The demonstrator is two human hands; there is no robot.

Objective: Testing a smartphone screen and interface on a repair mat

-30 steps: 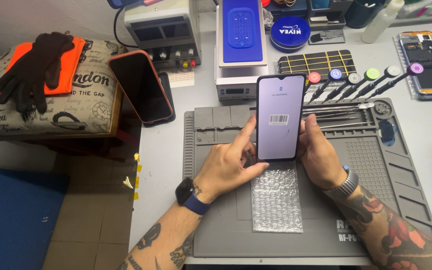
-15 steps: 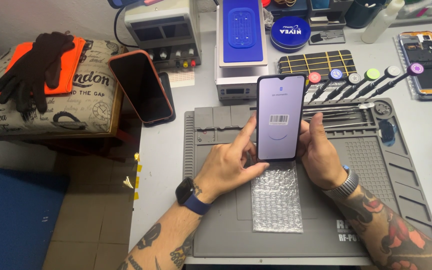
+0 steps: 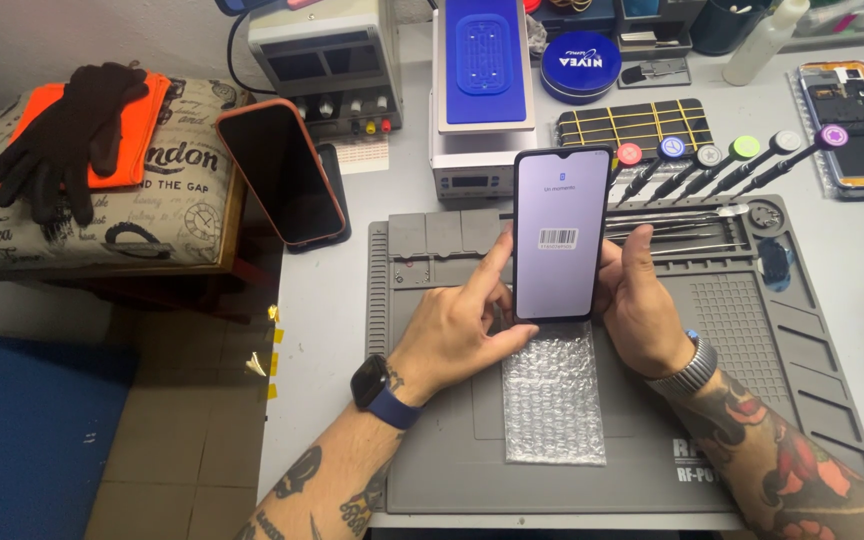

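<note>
Both my hands hold a dark smartphone (image 3: 560,232) upright above a grey work mat (image 3: 452,450). Its screen is lit pale lilac with a barcode in the middle. My left hand (image 3: 464,322) grips the phone's left edge and lower corner, thumb under it; a dark smartwatch sits on that wrist. My right hand (image 3: 644,305) clasps the right edge, with a metal band on the wrist. Just below the phone a strip of bubble wrap (image 3: 554,395) lies flat on the mat.
A second phone in an orange case (image 3: 282,172) leans at the mat's left. Behind are a blue-topped machine (image 3: 482,85), a power supply (image 3: 324,62), a round blue tin (image 3: 580,65), screwdrivers with coloured caps (image 3: 722,160), and an opened phone (image 3: 852,125). Black gloves (image 3: 67,130) lie on a stool.
</note>
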